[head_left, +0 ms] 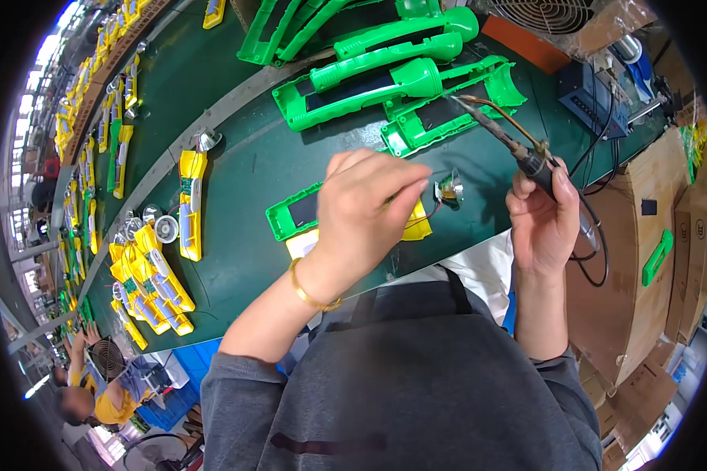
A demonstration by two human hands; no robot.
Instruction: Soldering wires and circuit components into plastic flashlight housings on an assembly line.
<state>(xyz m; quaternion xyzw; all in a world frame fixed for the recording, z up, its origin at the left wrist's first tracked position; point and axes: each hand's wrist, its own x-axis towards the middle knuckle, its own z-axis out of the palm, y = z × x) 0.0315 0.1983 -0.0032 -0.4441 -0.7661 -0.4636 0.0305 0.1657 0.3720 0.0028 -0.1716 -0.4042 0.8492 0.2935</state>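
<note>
My right hand is wrapped round the dark handle of a soldering iron, which has a thin brownish tube running beside its barrel. Its tip points up and left, over the green flashlight shells. My left hand, thumb and fingers pinched together, hovers above the work spot; whatever it pinches is too small to make out. Partly hidden beneath it are a green shell half and a yellow flashlight shell. A silvery reflector on thin red wire lies just right of that hand.
Green shells are stacked at the far side. Yellow shells with batteries and reflectors lie at left, near a metal strip. A blue soldering station, a fan grille and cardboard boxes stand right. Another person sits at far lower left.
</note>
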